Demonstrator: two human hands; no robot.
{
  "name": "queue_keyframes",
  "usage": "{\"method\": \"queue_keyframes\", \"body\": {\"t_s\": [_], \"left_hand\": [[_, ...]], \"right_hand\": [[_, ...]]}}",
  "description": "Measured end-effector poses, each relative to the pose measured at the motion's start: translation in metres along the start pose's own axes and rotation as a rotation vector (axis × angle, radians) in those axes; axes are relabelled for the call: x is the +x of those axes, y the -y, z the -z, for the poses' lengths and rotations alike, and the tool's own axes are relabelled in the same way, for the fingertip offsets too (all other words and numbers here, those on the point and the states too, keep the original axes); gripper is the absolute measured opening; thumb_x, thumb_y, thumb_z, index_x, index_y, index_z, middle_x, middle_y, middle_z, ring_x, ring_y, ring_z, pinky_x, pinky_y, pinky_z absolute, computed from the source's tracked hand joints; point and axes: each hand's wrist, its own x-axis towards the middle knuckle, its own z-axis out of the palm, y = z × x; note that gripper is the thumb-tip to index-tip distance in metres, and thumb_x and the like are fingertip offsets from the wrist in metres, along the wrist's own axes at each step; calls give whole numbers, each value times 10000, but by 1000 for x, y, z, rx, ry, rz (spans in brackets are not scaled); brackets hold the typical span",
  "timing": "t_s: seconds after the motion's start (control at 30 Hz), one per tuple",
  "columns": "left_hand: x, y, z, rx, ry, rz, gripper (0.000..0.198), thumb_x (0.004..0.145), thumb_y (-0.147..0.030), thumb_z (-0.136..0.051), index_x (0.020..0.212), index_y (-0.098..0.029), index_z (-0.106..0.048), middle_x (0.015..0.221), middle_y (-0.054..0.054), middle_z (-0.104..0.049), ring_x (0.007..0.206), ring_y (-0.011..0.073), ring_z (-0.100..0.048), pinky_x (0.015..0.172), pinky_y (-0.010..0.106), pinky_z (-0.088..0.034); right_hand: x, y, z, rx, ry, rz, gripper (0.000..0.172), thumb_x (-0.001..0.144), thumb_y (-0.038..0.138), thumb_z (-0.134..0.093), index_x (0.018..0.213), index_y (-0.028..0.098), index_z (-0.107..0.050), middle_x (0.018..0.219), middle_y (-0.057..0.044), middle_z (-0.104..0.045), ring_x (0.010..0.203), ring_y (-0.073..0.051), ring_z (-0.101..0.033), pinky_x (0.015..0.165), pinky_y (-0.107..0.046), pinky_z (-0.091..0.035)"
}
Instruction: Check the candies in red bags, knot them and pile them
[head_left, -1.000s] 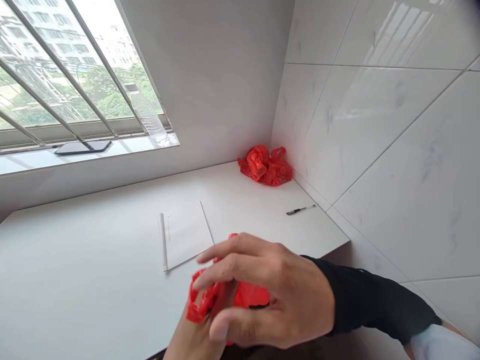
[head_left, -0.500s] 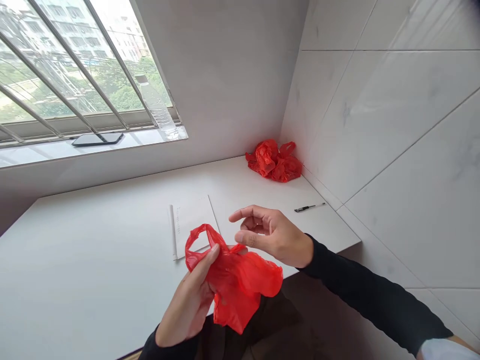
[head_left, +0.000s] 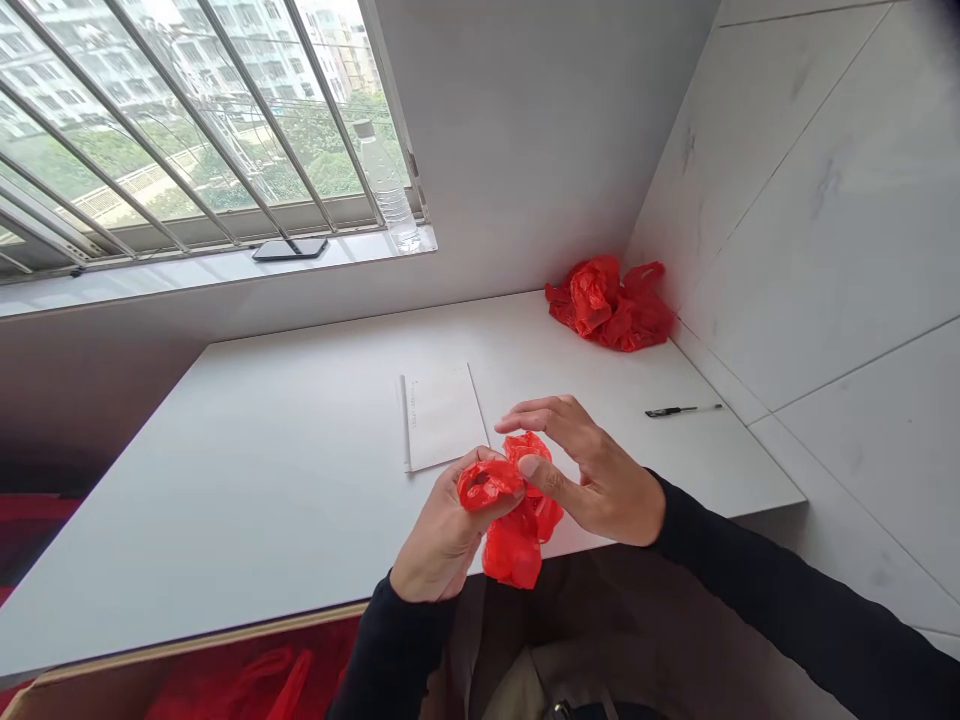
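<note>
Since half a second earlier, the red bag (head_left: 514, 552) had gone from hanging loose and spread out to a tighter bundle, and the right hand (head_left: 600, 485) had come in closer over it. Fingers of the left hand (head_left: 439, 540) were curled round the plastic, gripping it, with a loop (head_left: 491, 500) poking up between thumb and forefinger. On the right, the fingers were stretched out, thumb well apart from them, holding nothing (whether that thumb touched the bag or only passed in front of it, I couldn't tell). Bag and hands were at the near edge of the white table (head_left: 300, 480), just beside the paper (head_left: 446, 415). Handling such thin stuff well probably meant keeping the left grip firm and drawing the slack in a little at a time with the right fingertips, because loose plastic would likely spring back, and a hard tug could tear it
</note>
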Motion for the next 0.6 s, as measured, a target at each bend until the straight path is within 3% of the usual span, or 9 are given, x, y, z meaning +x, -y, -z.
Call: {"method": "queue_keyframes", "body": {"t_s": [0.03,0.1,0.23,0.3,0.4,0.5,0.6], "left_hand": [[-1,1,2,47,16,-16,289,758,-300,-811,817,-184,-552,746,-8,-563,680,119,-531,650,248,-449],[-3,3,5,141,14,-64,297,737,-278,-813,810,-192,-538,733,-15,-554,646,115,-509,615,246,-439],[-5,15,6,464,-181,-312,141,745,-155,-743,845,-199,-655,818,27,-624,700,154,-551,629,267,-452],[-4,24,9,609,-267,-457,180,801,-119,-664,925,-224,-740,928,61,-653,823,189,-600,712,296,-485],[-2,37,17,710,-271,-583,331,876,-119,-586,1072,-292,-788,1029,85,-646,912,203,-621,756,321,-510],[-1,43,26,770,-242,-652,396,904,-122,-582,1185,-339,-757,1088,94,-622,935,200,-617,765,331,-525],[-9,44,21,812,-193,-652,469,873,-125,-630,1287,-335,-701,1227,120,-620,1070,241,-624,876,385,-542]], "right_hand": [[4,-8,1,6,53,22,329,1023,335,-493,1313,211,-586,1264,-90,-647,1194,-216,-573,1057,-417,-423],[10,-24,3,89,179,-50,382,1064,388,-384,1337,194,-569,1123,-77,-674,1044,-186,-624,957,-378,-473],[15,-50,0,244,261,-283,387,1064,422,-384,1236,157,-607,708,27,-556,658,-121,-530,660,-271,-456],[16,-60,-4,356,420,-309,372,1046,429,-435,1250,158,-587,703,40,-550,615,-108,-500,612,-254,-437],[18,-75,-7,509,596,-281,387,996,507,-521,1120,150,-603,796,14,-598,646,-104,-531,623,-259,-466],[21,-80,-3,525,543,-308,408,929,559,-615,976,154,-586,774,23,-568,659,-106,-534,613,-259,-493],[18,-65,-1,421,396,-278,383,907,551,-655,921,176,-582,884,-15,-597,822,-146,-587,751,-317,-542]]}}
